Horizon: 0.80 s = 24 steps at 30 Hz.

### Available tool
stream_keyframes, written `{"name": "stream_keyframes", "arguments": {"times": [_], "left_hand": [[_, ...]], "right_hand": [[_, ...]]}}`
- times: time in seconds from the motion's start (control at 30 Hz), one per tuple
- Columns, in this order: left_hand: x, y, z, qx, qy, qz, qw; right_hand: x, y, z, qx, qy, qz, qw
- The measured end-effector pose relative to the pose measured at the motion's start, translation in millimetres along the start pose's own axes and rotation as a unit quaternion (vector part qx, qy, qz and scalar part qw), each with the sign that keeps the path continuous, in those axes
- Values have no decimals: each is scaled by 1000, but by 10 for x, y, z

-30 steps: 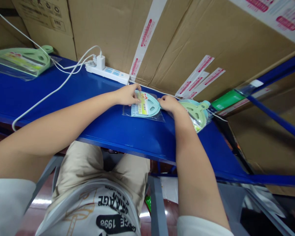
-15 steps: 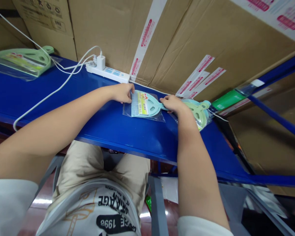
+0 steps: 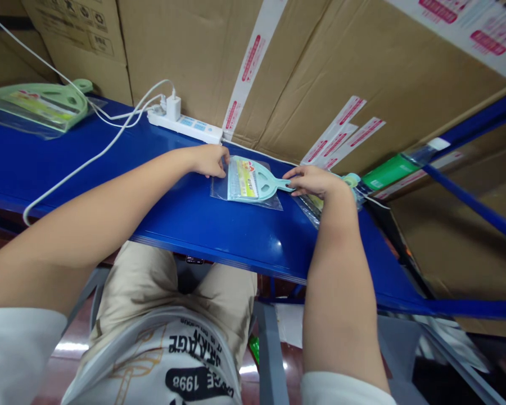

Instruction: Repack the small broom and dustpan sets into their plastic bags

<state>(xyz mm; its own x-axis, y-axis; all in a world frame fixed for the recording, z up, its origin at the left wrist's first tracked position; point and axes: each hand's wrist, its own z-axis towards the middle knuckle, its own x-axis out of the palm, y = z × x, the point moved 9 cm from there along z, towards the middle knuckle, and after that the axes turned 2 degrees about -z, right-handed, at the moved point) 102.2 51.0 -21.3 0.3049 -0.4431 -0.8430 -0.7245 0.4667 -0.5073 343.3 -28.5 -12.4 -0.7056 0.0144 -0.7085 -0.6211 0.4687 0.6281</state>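
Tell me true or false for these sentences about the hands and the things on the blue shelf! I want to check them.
1. The left hand touches the end of a clear bag holding a mint-green plastic piece. True.
2. The right hand is holding a phone. False: its fingers are at the handle of the mint-green plastic piece.
3. A white charger is plugged into a white power strip. True.
4. The shelf is red. False: the shelf is blue.
5. Cardboard boxes stand behind the shelf. True.
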Motion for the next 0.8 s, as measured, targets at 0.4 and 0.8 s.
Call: {"name": "stream_keyframes", "arguments": {"times": [0.4, 0.8], "left_hand": [[7, 12, 45, 23, -12, 17, 1000], [-158, 47, 93, 66, -67, 1, 996]], "right_hand": [[-46, 30, -63, 26, -39, -86, 995], [-14, -8, -9, 33, -31, -72, 996]]}}
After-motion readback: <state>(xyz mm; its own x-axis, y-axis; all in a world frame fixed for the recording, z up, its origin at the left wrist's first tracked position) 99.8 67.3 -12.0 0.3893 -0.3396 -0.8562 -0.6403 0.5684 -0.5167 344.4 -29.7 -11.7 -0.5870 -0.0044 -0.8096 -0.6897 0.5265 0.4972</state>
